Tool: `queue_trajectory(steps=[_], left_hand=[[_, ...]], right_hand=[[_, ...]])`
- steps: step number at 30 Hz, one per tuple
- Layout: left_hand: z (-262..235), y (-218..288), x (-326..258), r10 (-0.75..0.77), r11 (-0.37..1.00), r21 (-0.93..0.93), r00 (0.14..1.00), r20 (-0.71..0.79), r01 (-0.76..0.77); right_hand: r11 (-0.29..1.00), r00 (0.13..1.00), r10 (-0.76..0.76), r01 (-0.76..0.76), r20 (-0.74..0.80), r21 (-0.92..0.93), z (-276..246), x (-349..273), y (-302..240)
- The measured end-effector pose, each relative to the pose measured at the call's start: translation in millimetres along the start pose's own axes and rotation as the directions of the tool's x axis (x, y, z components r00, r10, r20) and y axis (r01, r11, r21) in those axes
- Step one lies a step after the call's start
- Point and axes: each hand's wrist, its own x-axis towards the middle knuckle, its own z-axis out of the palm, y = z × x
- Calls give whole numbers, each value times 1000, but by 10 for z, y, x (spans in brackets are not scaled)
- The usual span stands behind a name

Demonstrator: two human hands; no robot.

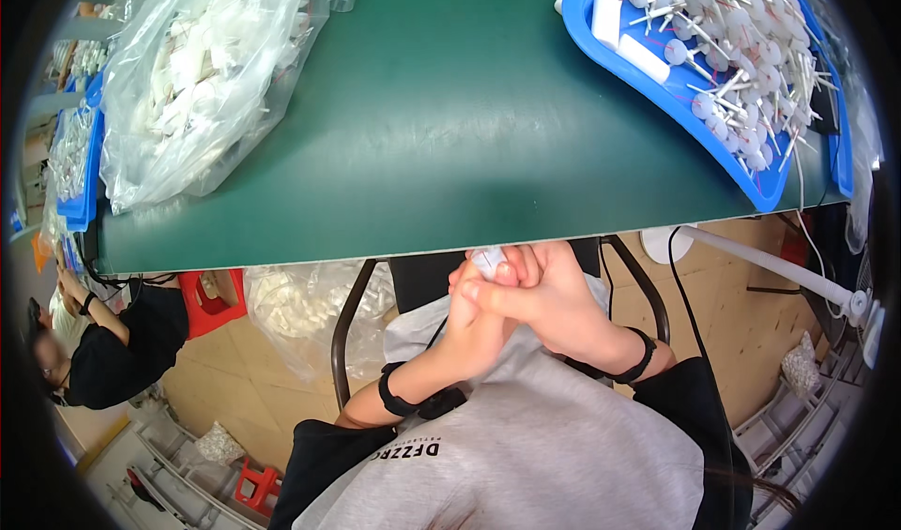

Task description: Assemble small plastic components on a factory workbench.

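Note:
Just off the table's near edge, my two hands are pressed together, fingers curled around a small whitish, translucent plastic piece [487, 262] with a thin dark line on it. My left hand [477, 328] is closed on it from the left. From the other side my right hand [554, 295] wraps over it, its thumb lying across the left hand. Only the rounded end of the piece shows between the fingers; the rest is hidden. Black bands circle both wrists.
A green table [404, 164] lies ahead. On its right, a blue tray [601, 56] holds many white sticks with translucent discs. A clear bag [202, 89] of white parts stands on the left. Another person [122, 342] sits at far left, near a red stool [211, 305].

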Motion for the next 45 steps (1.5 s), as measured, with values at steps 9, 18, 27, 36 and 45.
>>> queue_trajectory(steps=[9,18,27,36,45], left_hand=[[-98,220,14,-247,927,-199,918,310,316],[-229,60,92,-152,987,13,915,374,159],[-230,463,205,-322,942,220,869,376,254],[-195,680,152,-348,922,293,875,336,255],[-186,2033,374,336,940,11,930,148,-341]], right_hand=[[999,988,-36,32,147,27,-46,-194,84],[998,993,-54,57,102,-25,-8,-223,199],[997,992,46,-39,-117,61,340,-199,108],[985,994,109,-111,25,136,364,-191,130],[953,954,-286,272,96,131,14,-436,-270]])
